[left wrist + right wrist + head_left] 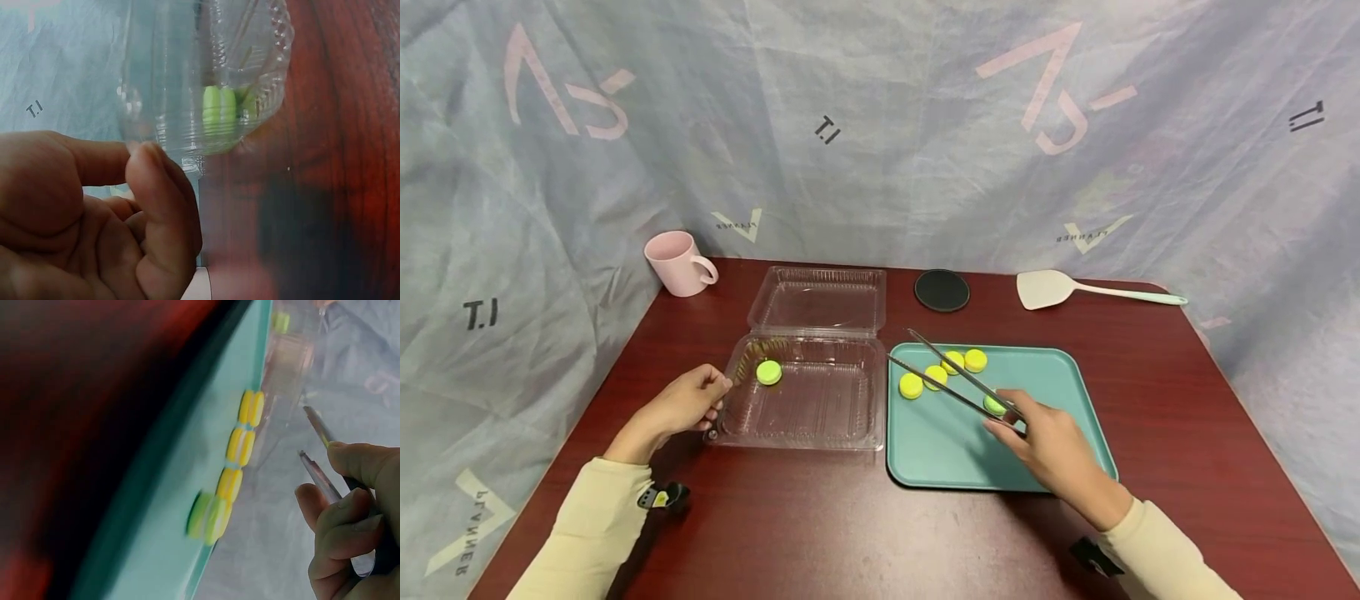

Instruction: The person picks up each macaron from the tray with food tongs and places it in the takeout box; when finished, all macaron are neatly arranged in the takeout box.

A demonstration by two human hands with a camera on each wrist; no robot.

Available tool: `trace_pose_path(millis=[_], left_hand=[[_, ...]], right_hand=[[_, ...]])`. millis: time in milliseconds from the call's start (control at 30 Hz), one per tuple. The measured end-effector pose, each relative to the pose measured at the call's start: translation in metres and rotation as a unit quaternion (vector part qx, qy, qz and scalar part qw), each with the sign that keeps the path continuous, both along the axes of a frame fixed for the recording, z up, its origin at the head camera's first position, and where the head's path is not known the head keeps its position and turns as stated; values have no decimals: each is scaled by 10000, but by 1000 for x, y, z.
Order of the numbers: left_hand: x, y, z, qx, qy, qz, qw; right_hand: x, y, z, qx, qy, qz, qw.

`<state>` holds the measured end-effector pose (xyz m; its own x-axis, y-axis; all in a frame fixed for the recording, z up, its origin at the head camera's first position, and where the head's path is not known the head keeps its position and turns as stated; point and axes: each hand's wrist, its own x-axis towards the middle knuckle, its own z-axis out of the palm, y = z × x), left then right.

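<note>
My left hand (688, 400) pinches the left rim of a clear plastic clamshell box (805, 442), thumb and index finger meeting at its edge in the left wrist view. Inside lies one green macaron (768, 372), near the box's back left corner. My right hand (1056, 446) grips metal tongs (966, 374) over the teal tray (947, 462). Their tips stand apart, pointing left towards the box, with nothing between them. Several yellow macarons (911, 386) sit in a row at the tray's back left. Another green macaron (995, 405) lies on the tray, partly hidden by my right hand and the tongs.
The box's lid (820, 304) lies folded open behind it. A pink mug (679, 265) stands at the back left. A black round coaster (942, 291) and a white spatula (1047, 289) with a pale green handle end lie along the back, before a grey cloth (880, 167).
</note>
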<state>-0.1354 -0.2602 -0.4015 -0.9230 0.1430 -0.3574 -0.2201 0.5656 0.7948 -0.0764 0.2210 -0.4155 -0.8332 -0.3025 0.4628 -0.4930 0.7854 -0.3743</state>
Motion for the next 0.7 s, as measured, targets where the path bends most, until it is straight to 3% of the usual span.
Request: trace_pose_path(millis=[233, 700], left_hand=[[-2, -1, 0, -16, -46, -61, 10000], [-3, -2, 0, 12, -80, -74, 9999]], right_hand=[[15, 19, -5, 32, -265, -266, 9993], [45, 50, -17, 106, -178, -941, 9953]])
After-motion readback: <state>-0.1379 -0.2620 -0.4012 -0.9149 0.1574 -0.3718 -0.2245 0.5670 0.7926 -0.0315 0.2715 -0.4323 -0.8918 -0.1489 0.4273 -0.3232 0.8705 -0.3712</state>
